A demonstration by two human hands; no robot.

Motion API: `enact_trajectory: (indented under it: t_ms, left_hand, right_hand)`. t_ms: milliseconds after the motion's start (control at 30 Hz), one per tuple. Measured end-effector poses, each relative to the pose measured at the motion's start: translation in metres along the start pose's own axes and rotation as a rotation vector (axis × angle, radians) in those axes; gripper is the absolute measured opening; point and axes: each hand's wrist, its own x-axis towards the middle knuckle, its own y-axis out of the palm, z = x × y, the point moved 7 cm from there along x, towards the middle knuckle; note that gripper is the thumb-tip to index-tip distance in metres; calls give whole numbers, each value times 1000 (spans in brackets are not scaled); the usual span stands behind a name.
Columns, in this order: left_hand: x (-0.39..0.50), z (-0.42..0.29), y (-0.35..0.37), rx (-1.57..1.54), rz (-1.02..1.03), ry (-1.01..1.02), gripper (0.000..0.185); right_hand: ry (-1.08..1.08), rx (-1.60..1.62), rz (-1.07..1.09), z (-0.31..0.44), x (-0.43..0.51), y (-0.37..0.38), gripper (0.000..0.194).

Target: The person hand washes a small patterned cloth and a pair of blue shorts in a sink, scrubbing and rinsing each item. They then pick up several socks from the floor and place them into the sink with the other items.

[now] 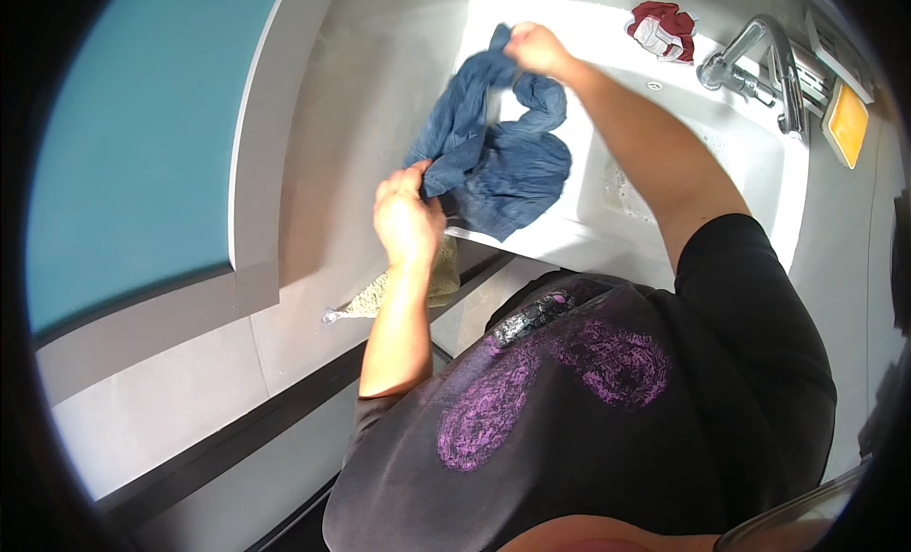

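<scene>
A blue garment point(523, 168), crumpled and partly folded over, lies on the white sink's ledge left of the basin. My right hand point(535, 48) grips its far end near the back of the ledge. At the near left side of the cloth, my left hand point(409, 207) has its fingers closed on an edge; the thumb is close to the fabric. Between the hands the cloth forms a loose loop, with white ledge visible through it.
The sink basin point(761, 168) holds some suds, under a chrome faucet point(772, 61). A dark red and white cloth point(662, 31) lies on the back rim. A yellow sponge or soap point(848, 125) is at the right wall. A yellowish cloth point(445, 274) hangs at the left wall.
</scene>
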Motion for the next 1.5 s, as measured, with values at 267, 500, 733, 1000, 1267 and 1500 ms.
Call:
enact_trajectory:
  t_ms: [267,500,733,1000,1267,1500]
  left_hand:
    - [-25,-34,61,-485,557,371,42]
    - [-19,-20,158,162,684,270,86]
    - [-14,-27,188,142,838,211,83]
    - [-3,-34,188,198,666,189,92]
    - [2,-32,203,71,657,159,76]
    - [18,-35,223,26,580,89,74]
  right_hand:
    - [308,-104,39,-55,-29,-63,44]
    - [199,-813,-21,-34,-84,-8,48]
    - [-248,-345,251,36,-164,44,32]
    - [-313,-788,-295,-22,-42,-2,36]
    - [715,-490,-646,-179,-266,-188,38]
    - [1401,354,-686,-194,-304,-108,45]
